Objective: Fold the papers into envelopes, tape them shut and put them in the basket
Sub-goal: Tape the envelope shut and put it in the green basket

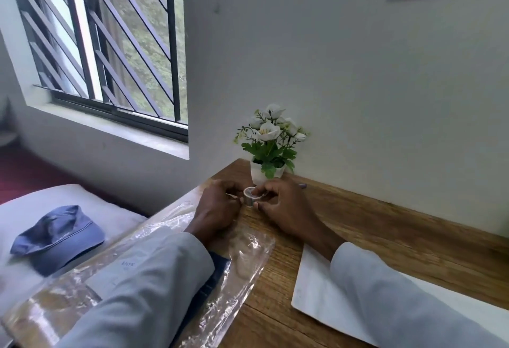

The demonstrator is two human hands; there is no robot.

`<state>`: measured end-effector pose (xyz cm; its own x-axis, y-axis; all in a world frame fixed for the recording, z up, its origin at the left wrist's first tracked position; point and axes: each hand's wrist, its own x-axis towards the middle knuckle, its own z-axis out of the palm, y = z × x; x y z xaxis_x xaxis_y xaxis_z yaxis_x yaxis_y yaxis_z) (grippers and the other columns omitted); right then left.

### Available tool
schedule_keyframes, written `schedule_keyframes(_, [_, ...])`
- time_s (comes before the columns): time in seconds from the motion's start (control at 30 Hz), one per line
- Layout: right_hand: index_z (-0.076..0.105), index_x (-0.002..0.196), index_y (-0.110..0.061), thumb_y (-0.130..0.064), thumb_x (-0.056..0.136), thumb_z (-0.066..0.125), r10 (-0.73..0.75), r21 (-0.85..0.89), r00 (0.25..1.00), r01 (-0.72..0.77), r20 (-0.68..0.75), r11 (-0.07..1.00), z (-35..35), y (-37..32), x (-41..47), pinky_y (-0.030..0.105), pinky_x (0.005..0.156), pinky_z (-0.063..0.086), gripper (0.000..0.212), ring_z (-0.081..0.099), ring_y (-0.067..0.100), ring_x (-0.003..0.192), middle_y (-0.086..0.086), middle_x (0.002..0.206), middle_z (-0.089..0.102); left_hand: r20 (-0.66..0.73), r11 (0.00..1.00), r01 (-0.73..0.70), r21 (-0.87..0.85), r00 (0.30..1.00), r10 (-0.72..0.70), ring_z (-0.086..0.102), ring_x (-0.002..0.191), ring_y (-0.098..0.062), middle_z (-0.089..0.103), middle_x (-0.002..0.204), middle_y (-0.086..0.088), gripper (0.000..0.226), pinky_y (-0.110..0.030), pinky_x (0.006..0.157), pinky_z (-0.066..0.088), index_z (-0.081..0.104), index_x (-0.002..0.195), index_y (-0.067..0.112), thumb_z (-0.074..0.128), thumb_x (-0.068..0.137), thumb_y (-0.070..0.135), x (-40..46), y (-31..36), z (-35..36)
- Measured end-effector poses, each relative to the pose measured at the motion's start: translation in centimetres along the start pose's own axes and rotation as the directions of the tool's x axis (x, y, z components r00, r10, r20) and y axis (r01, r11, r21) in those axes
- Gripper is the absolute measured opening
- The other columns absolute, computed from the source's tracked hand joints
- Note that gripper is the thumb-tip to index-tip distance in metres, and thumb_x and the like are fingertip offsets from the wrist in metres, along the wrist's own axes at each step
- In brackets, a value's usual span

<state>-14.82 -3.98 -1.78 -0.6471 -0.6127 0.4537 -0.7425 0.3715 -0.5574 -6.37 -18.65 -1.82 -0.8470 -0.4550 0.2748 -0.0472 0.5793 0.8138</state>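
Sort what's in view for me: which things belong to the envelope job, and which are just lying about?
Job things:
- tape roll, held by the right hand, left hand at its edge
- white paper under the right forearm
- clear plastic packet of brown sheets, probably stock

Lying about:
- potted flowers
- blue cap
- pen by the wall

A barred window (104,44) lights pale walls (330,72) beside a wooden desk (385,237).

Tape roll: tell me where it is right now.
In the head view the tape roll is held between the left hand and right hand, above the wooden table, just before the flower pot.
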Motion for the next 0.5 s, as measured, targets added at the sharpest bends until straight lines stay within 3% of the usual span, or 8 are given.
schedule_keyframes(0.13, [0.076, 0.103, -0.019, -0.016, 0.080, 0.077, 0.027, 0.017, 0.999, -0.027, -0.020, 0.999, 0.53, 0.45, 0.25, 0.000, 0.063, 0.038, 0.023, 0.055, -0.010, 0.079, -0.005, 0.105, 0.072, -0.015, 0.999, 0.016, -0.043, 1.000, -0.017, 0.068, 0.081, -0.015, 0.075, 0.087, 0.000, 0.016, -0.031, 0.075, 0.054, 0.079, 0.094, 0.019, 0.074, 0.083, 0.010, 0.05, -0.36, 0.04])
schedule_keyframes(0.3, [0.077, 0.100, -0.016, -0.012, 0.079, 0.078, 0.016, 0.038, 0.998, -0.013, -0.056, 0.999, 0.30, 0.57, 0.00, 0.000, 0.067, 0.041, 0.022, 0.055, -0.009, 0.080, -0.002, 0.104, 0.073, -0.065, 0.993, 0.048, -0.110, 0.996, -0.055, 0.064, 0.068, -0.011, 0.073, 0.075, 0.002, 0.009, -0.025, 0.062, 0.049, 0.080, 0.084, 0.019, 0.078, 0.080, 0.011, 0.14, -0.50, 0.05])
schedule_keyframes(0.5, [0.078, 0.103, -0.012, -0.018, 0.086, 0.073, -0.004, -0.006, 0.997, 0.004, -0.073, 1.000, 0.23, 0.33, 0.00, 0.011, 0.069, 0.044, 0.018, 0.061, 0.006, 0.086, 0.001, 0.103, 0.074, -0.037, 0.996, 0.052, -0.071, 0.998, -0.055, 0.062, 0.068, -0.011, 0.071, 0.074, 0.002, 0.002, -0.027, 0.064, 0.050, 0.078, 0.081, 0.020, 0.079, 0.081, 0.018, 0.19, -0.50, -0.03])
